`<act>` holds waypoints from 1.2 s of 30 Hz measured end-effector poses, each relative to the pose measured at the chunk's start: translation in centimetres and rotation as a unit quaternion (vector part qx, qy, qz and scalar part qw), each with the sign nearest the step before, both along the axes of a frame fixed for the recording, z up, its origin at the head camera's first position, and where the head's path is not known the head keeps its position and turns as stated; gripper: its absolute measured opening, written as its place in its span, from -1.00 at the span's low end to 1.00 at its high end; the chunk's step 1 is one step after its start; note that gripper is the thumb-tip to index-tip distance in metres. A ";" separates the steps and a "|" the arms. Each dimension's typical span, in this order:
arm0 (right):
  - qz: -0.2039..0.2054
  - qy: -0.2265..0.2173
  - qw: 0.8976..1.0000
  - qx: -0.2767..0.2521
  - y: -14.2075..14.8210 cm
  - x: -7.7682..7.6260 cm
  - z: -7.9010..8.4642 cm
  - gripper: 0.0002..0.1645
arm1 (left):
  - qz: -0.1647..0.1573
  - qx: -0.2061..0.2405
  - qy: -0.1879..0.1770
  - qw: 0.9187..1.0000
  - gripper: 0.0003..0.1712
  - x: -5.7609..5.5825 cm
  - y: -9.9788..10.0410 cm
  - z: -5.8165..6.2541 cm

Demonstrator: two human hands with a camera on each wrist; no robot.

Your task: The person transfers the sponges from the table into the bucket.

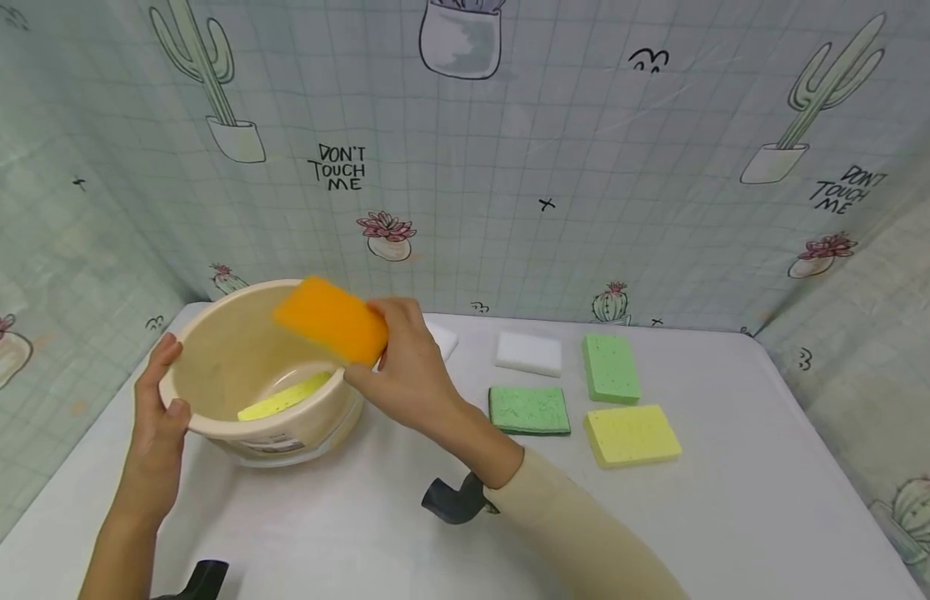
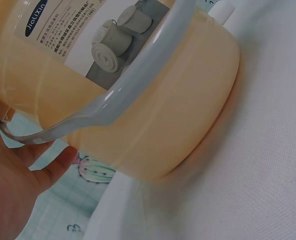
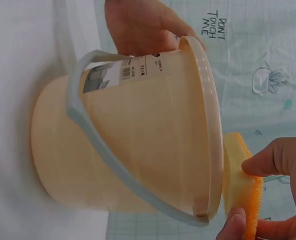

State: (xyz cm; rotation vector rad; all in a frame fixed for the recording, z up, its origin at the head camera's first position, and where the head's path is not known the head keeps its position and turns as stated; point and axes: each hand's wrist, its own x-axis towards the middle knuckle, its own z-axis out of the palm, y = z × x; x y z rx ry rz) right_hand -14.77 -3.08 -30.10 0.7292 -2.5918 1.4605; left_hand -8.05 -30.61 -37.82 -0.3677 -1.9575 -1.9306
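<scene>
A cream bucket (image 1: 236,350) with a grey handle (image 2: 138,75) stands at the left of the table. My left hand (image 1: 153,442) grips its rim on the left side, thumb near the front. My right hand (image 1: 416,375) pinches an orange sponge (image 1: 332,317) by its right end, over the right part of the bucket's mouth. In the right wrist view this sponge (image 3: 237,175) shows a pale yellow layer beside a rough orange one. Inside the bucket leans a yellow sponge (image 1: 285,397), partly hidden by the front rim.
Right of the bucket lie a white sponge (image 1: 529,353), a green sponge (image 1: 611,368), a dark-backed green sponge (image 1: 528,409) and a yellow sponge (image 1: 632,435). Another white piece (image 1: 442,337) is partly hidden behind my right hand. A printed curtain (image 1: 495,167) hangs behind the white table (image 1: 735,483).
</scene>
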 end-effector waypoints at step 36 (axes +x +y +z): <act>0.048 0.025 0.971 0.232 -5.9 -2.6 2.9 -0.22 | 0.027 -0.035 -0.019 0.999 -0.35 0.1 -0.3 0.0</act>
